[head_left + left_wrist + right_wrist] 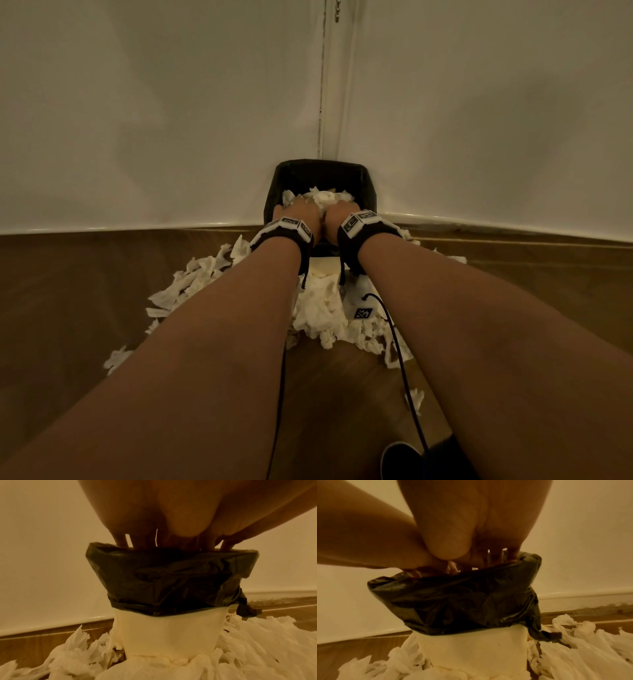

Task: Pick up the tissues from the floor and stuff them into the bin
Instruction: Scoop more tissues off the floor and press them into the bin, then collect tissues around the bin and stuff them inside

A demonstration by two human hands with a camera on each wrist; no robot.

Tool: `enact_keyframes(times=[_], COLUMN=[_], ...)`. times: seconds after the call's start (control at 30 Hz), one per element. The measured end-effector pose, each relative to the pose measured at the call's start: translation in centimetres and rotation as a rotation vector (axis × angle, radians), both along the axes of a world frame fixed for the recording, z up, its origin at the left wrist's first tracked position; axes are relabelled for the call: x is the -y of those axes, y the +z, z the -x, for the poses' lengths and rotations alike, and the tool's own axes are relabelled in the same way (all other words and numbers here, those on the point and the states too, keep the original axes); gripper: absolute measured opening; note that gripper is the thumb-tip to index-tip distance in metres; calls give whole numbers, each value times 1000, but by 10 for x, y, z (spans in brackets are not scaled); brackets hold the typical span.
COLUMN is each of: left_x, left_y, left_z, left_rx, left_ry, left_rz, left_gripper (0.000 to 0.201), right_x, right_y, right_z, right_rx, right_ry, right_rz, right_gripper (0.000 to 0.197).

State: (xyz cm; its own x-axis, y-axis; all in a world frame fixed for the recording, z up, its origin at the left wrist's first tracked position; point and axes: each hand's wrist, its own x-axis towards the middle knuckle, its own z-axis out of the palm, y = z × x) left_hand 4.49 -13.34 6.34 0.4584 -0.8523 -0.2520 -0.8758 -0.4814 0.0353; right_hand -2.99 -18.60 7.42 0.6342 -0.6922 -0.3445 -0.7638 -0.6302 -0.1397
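Both hands are sunk side by side into the mouth of the bin [371,197], which stands on the wooden floor [68,291] in the corner where two pale walls [154,102] meet. The left hand [297,214] is seen with its fingers [121,539] pointed down past the rim, slightly spread, their tips hidden inside the bin; white tissues [323,198] are pressed under them, though whether anything is pinched cannot be told. The right hand [337,214] is likewise plunged in, its fingers [513,555] reaching straight down behind the rim with narrow gaps between them, and the tips are hidden there too. The two hands are touching or nearly touching at the thumbs.

The bin is cream-coloured, and a black liner [171,574] is folded over its upper part. Crumpled tissues are heaped inside it up to the rim. Many more loose tissues [318,308] are strewn on the floor around the base of the bin.
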Motion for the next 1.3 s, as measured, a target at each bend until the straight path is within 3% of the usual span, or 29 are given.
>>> enact_keyframes(times=[0.1,0.37,0.63,0.9,1.1,1.3], left_x=[-6,-36,-119,-221,-269,-296], left_y=[17,65,89,44,20,-12], left_z=[4,15,6,-29,-53,-66], left_rx=[-2,19,-46,-134,-120,-186], left_ry=[31,53,194,377,475,544], left_rz=[57,170,277,183,147,114], left_gripper=[49,35,27,26,25,28], right_x=[-4,-20,-65,-108,-150,-181], right_y=[18,81,101,100,61,18], right_z=[2,29,50,36,3,-20], right_rx=[-19,151,294,378,297,259], right_ry=[-17,-16,-62,26,138,142], right_rz=[62,57,-53,-57,-123,-184], right_gripper=[54,39,31,29,27,30])
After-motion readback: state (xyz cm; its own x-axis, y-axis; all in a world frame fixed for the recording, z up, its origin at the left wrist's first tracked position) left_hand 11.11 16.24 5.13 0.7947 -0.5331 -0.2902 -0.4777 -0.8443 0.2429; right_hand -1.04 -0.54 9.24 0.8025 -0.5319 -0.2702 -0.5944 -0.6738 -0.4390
